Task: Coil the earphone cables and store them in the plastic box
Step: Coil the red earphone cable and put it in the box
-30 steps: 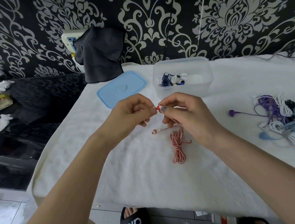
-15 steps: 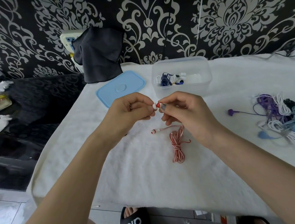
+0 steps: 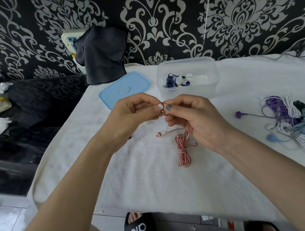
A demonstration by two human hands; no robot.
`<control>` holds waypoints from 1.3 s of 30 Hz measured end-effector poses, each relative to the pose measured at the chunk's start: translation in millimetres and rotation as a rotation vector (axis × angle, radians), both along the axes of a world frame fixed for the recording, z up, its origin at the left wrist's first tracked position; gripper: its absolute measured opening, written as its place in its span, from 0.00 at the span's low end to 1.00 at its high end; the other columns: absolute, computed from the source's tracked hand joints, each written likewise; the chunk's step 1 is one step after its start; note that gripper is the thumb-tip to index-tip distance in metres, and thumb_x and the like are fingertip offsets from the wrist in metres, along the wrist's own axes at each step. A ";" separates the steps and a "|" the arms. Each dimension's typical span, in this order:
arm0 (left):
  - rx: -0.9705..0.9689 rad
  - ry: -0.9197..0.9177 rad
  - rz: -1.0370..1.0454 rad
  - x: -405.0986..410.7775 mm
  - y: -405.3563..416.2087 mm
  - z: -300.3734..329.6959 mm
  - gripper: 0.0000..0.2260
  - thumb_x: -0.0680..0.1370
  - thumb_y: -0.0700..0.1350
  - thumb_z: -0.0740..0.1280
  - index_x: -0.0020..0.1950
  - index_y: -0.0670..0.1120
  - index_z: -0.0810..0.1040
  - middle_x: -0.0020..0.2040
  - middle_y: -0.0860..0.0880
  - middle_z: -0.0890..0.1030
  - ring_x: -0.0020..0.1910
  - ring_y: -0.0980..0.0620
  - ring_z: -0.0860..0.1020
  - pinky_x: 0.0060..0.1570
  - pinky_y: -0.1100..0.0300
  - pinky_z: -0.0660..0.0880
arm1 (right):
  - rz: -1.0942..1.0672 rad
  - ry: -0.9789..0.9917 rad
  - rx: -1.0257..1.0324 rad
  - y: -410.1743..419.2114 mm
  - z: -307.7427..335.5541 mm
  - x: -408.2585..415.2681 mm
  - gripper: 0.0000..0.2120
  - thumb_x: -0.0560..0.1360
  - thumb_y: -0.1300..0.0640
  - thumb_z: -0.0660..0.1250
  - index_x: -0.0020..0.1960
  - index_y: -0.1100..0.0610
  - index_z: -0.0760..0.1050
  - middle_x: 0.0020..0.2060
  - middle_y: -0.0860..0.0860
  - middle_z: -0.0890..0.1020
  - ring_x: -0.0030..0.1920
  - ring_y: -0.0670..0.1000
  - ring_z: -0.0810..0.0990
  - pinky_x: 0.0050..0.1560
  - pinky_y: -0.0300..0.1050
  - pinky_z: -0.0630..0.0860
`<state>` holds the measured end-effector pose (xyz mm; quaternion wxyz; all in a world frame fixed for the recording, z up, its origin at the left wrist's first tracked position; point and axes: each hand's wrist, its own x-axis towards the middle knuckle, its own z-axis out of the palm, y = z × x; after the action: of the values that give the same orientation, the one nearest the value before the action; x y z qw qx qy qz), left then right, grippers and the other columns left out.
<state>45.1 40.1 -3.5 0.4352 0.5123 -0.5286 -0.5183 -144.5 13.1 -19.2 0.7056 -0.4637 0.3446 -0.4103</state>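
Earphones (image 3: 183,148): the red-white coil hangs just below your right fingers (image 3: 173,108), already bundled. Both hands pinch one earbud (image 3: 161,107) between the fingertips. You seem to be finishing the bundle; next, carry it to the box (image 3: 188,88) beyond your fingers.

I see the red-white earphone cable (image 3: 183,150) coiled, one earbud (image 3: 158,134) lying loose; the clear plastic box (image 3: 189,92) stands open behind, holding earphones.
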 end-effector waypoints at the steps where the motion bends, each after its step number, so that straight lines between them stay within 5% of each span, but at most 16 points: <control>1: -0.004 0.000 -0.002 0.2 -0.2 -0.3 0.05 0.77 0.38 0.71 0.52 0.40 0.82 0.46 0.43 0.86 0.48 0.49 0.84 0.53 0.59 0.79 | 0.003 0.001 0.001 -0.1 0.5 -0.3 0.06 0.78 0.68 0.67 0.47 0.62 0.82 0.33 0.53 0.84 0.35 0.48 0.82 0.39 0.37 0.79; 28: 0.125 0.192 -0.063 -1.8 -3.7 3.8 0.03 0.75 0.37 0.70 0.42 0.44 0.80 0.41 0.42 0.83 0.45 0.44 0.79 0.55 0.54 0.77 | 0.084 -0.114 0.232 1.9 12.8 -4.1 0.06 0.77 0.69 0.65 0.49 0.66 0.81 0.36 0.58 0.85 0.35 0.49 0.85 0.38 0.36 0.81; 39: -0.353 -0.277 0.052 -16.0 10.4 4.7 0.01 0.79 0.38 0.71 0.49 0.42 0.83 0.44 0.47 0.87 0.47 0.48 0.86 0.54 0.54 0.81 | 0.079 -0.279 0.419 2.6 14.2 -7.7 0.08 0.79 0.67 0.64 0.52 0.66 0.81 0.37 0.55 0.85 0.36 0.45 0.85 0.38 0.33 0.80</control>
<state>29.1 50.5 1.2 0.4546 0.5079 -0.6526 -0.3309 -152.2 15.7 -5.0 0.8426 -0.2593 0.3028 -0.3621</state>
